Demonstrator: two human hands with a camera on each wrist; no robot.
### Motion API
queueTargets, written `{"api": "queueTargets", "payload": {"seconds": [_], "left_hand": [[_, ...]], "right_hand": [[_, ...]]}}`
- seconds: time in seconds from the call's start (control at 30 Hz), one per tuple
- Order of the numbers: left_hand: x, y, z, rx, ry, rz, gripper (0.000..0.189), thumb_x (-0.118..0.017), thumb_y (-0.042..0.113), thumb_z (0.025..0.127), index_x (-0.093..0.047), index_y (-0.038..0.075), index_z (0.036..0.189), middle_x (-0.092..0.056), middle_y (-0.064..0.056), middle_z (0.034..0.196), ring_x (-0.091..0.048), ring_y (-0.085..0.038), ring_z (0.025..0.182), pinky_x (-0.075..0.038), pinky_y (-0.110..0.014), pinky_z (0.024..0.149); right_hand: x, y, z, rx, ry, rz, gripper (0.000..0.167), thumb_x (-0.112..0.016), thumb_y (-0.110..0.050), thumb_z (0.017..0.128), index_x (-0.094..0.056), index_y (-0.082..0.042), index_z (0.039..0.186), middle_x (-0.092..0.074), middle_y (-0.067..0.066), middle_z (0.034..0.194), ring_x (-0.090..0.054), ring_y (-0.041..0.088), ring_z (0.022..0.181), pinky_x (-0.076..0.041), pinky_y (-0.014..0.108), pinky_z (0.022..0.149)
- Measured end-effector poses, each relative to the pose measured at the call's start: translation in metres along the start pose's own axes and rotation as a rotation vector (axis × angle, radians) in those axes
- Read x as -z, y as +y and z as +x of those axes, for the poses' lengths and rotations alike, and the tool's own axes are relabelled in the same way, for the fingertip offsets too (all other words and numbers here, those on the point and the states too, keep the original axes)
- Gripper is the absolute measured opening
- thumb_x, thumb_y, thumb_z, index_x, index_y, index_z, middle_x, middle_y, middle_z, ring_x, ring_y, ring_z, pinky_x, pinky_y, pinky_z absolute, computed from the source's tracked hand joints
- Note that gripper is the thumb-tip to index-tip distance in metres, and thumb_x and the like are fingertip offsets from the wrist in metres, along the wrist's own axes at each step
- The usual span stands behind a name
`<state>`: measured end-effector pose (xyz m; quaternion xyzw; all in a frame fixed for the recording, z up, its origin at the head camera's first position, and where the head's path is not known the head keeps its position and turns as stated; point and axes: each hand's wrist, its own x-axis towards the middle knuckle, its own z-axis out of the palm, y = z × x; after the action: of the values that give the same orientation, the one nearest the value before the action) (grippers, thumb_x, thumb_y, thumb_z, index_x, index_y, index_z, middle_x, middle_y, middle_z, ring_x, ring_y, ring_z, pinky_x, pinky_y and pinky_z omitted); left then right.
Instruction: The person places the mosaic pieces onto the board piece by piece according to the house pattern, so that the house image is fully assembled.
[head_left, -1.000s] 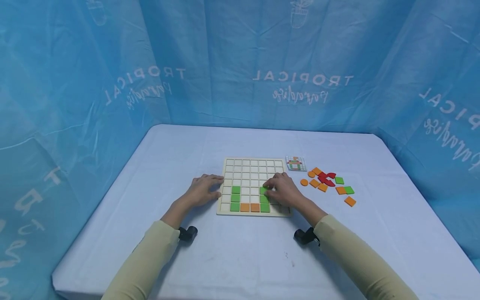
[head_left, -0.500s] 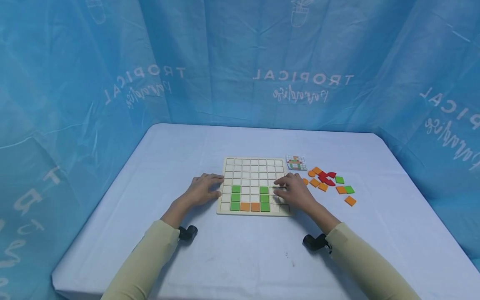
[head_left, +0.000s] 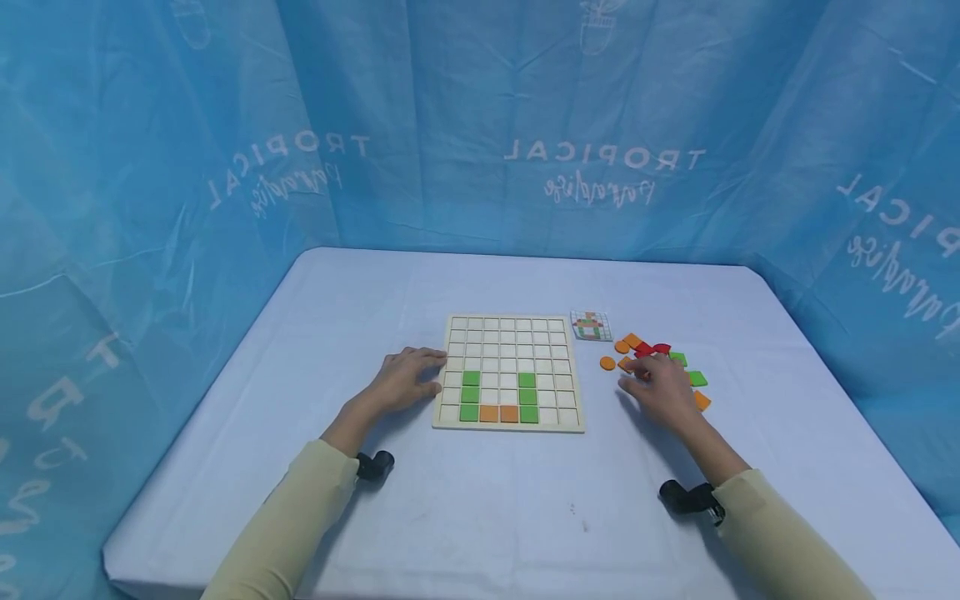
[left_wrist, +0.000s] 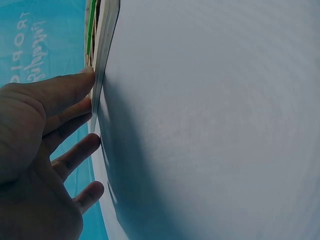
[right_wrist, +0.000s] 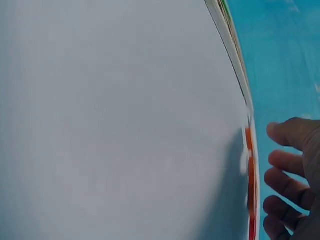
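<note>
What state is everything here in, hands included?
Board: flat, partly filled.
Placed tiles: six green, two orange, in its squares.
Loose tiles: scattered, some partly hidden.
Card: lying picture side up.
Left hand: touching the board's left edge.
Right hand: over loose tiles, holding nothing.
Curtain: hanging, creased.
Tablecloth: spread, lightly marked.

We see a pale square grid board (head_left: pixel 491 351) that looks like smooth, matt wood, while the flat green square tiles (head_left: pixel 527 396) look evenly painted. The small square picture card (head_left: pixel 592 326) resembles printed paper. The white cloth-covered counter (head_left: pixel 480 517) appears matt; the blue lettered curtain (head_left: pixel 465 196) looks like thin, creased, faintly glossy plastic.
</note>
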<state>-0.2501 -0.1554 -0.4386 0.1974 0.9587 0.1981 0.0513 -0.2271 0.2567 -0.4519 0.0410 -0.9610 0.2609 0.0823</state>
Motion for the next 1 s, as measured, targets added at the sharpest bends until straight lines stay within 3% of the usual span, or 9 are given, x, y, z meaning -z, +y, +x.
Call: {"api": "queueTargets", "payload": {"seconds": [0.23,0.7,1.0], "left_hand": [[0.002,0.001,0.0,-0.006,0.002,0.011,0.05,-0.068,0.023,0.091,-0.055,0.007,0.136,-0.048,-0.006,0.143,-0.038,-0.03,0.132,-0.027,-0.052,0.104],[-0.001,0.0,0.001,-0.005,0.005,0.007,0.05,-0.068,0.023,0.09,-0.055,0.007,0.135,-0.048,-0.006,0.142,-0.038,-0.03,0.132,-0.027,-0.053,0.104],[0.0,0.0,0.001,0.004,-0.001,0.01,0.05,-0.068,0.024,0.09,-0.055,0.007,0.135,-0.048,-0.006,0.142,-0.038,-0.029,0.132,-0.027,-0.052,0.104]], "right_hand": [[0.013,0.023,-0.002,-0.1,0.025,-0.048,0.034,-0.072,-0.017,0.085,-0.066,0.006,0.11,-0.055,0.023,0.104,-0.044,0.036,0.095,-0.04,0.048,0.075],[0.011,0.033,0.003,-0.093,-0.005,-0.118,0.039,-0.074,-0.019,0.083,-0.066,0.006,0.111,-0.055,0.024,0.102,-0.043,0.037,0.092,-0.036,0.049,0.076],[0.011,0.03,0.005,-0.092,-0.014,-0.133,0.03,-0.075,-0.017,0.082,-0.069,0.005,0.102,-0.056,0.022,0.097,-0.043,0.037,0.092,-0.037,0.051,0.077]]}}
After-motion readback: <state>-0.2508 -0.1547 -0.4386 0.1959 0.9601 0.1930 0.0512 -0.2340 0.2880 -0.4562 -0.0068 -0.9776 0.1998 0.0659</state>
